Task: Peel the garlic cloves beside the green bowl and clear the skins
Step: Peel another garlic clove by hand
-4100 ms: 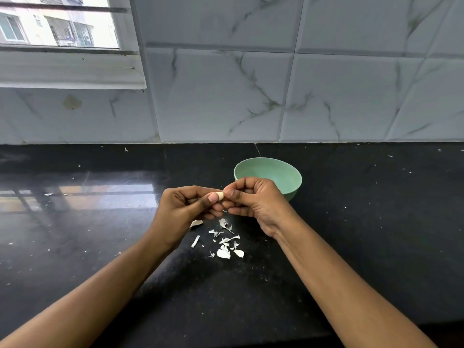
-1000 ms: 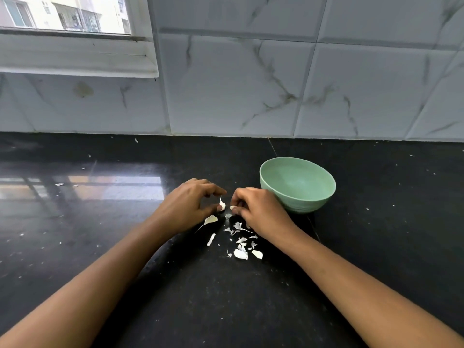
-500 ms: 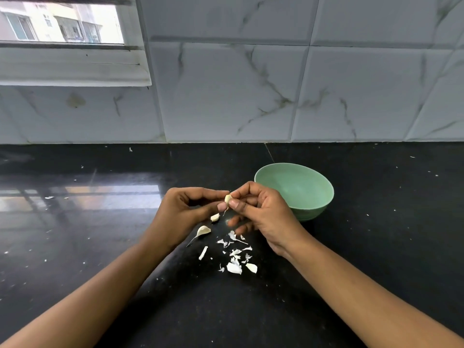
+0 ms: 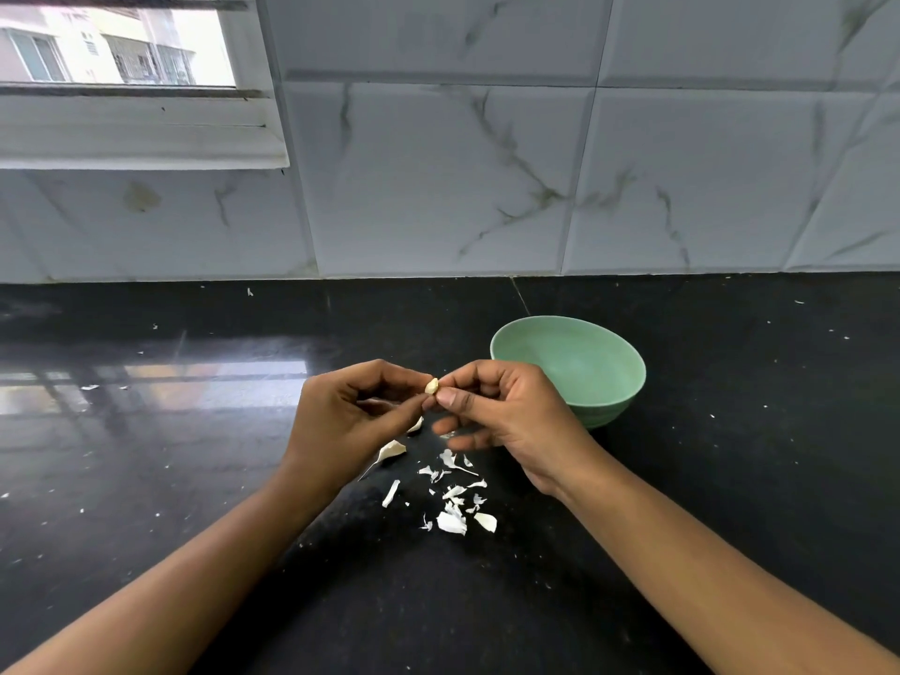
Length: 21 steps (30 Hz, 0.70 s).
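Two hands raised above the black counter (image 4: pixel 730 479), pinching one garlic clove (image 4: pixel 431 385) between them. Left hand (image 4: pixel 348 421) gripping it from the left with thumb and forefinger, right hand (image 4: pixel 506 414) clamped on it from the right, lower fingers loose. Just right and farther back, green bowl (image 4: pixel 609 387). Nearer, papery skins (image 4: pixel 453 499) scattered on the counter, plus one unpeeled clove (image 4: pixel 392 449) beside the left hand.

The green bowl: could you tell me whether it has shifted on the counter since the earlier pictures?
No. The green bowl sits just right of the counter seam, as before; only the camera moved.
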Available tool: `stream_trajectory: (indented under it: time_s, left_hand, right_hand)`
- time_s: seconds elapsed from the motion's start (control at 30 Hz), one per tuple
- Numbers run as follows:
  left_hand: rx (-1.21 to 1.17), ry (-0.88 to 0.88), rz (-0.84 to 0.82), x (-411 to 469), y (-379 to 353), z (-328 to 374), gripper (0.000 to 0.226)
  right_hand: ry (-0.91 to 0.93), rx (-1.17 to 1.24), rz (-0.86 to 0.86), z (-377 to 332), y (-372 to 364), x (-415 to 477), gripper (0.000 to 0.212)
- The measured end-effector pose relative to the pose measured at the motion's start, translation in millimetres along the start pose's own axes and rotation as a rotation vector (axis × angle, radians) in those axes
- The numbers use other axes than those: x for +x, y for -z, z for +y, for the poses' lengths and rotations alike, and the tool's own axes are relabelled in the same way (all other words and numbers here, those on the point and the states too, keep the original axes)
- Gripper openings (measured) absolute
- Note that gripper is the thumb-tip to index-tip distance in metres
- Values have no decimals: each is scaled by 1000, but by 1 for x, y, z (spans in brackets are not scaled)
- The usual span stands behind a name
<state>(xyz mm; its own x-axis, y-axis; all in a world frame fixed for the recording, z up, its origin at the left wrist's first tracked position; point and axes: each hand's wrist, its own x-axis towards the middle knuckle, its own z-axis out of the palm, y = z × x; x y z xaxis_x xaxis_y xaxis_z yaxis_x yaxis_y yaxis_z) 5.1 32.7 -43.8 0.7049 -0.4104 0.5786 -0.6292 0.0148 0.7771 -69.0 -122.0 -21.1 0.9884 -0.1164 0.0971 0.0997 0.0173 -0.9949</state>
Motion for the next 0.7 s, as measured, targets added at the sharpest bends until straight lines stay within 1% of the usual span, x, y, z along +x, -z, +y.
stream_trajectory:
  time_s: [0.1, 0.23, 0.4, 0.53, 0.7]
  left_hand:
    - [112, -48, 25, 1, 1, -1, 14]
    - [207, -153, -4, 1, 2, 0, 19]
    - [287, -248, -36, 1, 4, 0, 20]
    - [377, -319, -80, 3, 4, -1, 15]
    - [379, -326, -95, 1, 2, -3, 15]
  right_hand:
    - [-56, 24, 2, -5, 2, 0, 9]
    - [-60, -2, 25, -5, 3, 1, 9]
    - [-19, -142, 53, -4, 6, 3, 7]
    - [19, -274, 76, -2, 9, 4, 7]
    - [39, -382, 65, 0, 10, 5, 11]
